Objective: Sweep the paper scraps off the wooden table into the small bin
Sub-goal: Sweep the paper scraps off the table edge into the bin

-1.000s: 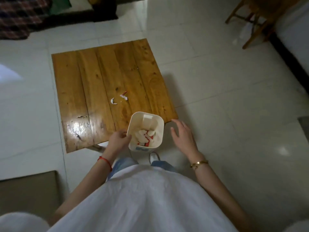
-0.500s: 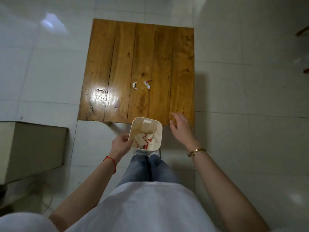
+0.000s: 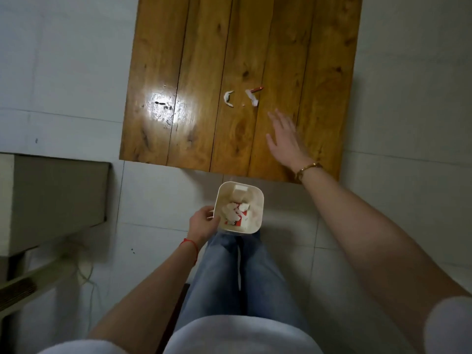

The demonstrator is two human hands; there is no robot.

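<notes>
A low wooden table [image 3: 199, 72] made of planks fills the upper middle. Two small paper scraps lie near its centre: a curved white one [image 3: 228, 98] and a white and red one [image 3: 252, 96]. My right hand [image 3: 286, 139] hovers flat over the table just below and right of the scraps, fingers spread, holding nothing. My left hand [image 3: 204, 223] grips the left rim of the small white bin [image 3: 256, 218], which is held just off the table's near edge, above my knees. White and red scraps lie inside the bin.
A grey box-like piece of furniture [image 3: 51, 198] stands at the left on the white tiled floor [image 3: 396, 123]. Thin cords trail on the floor beneath it. My legs in jeans [image 3: 240, 277] are below the bin.
My right hand has moved from beside the bin forward over the table toward the scraps. The view has shifted closer to the table. The left hand still holds the bin.
</notes>
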